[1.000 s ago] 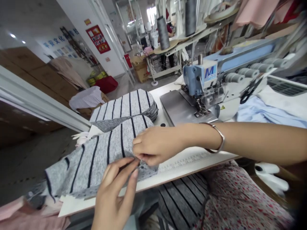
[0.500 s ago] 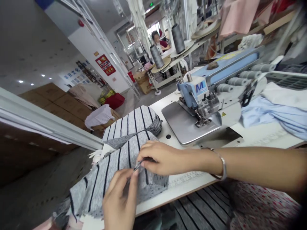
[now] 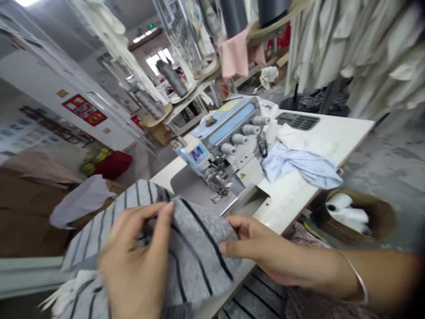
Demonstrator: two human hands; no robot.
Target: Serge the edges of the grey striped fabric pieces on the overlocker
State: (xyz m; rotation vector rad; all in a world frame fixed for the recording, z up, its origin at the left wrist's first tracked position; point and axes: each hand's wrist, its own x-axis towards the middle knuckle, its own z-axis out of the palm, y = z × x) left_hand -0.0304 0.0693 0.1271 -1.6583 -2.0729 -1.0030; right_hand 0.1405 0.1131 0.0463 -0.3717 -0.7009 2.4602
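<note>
Between my hands a grey fabric piece with black stripes (image 3: 202, 235) is held up in front of the sewing machine. My left hand (image 3: 139, 252) pinches its upper left edge between thumb and fingertips. At the piece's right edge, my right hand (image 3: 249, 241) grips with the thumb on top and the fingers behind. A stack of the same striped fabric (image 3: 109, 217) lies behind my left hand, partly hidden by it. The blue and white sewing machine (image 3: 212, 155) stands just beyond the held piece, its metal plate partly covered from view.
Light blue cloth (image 3: 299, 164) lies on the white table (image 3: 352, 128) right of the machine. A cardboard box (image 3: 381, 217) with white rolls stands on the floor at the right. Thread cones (image 3: 175, 79) stand on a rack behind; pale garments (image 3: 322, 48) hang at the back right.
The striped piece has been lifted off the stack, and my hands have moved apart along it. My view has swung to the right, bringing the floor box and hanging garments into sight.
</note>
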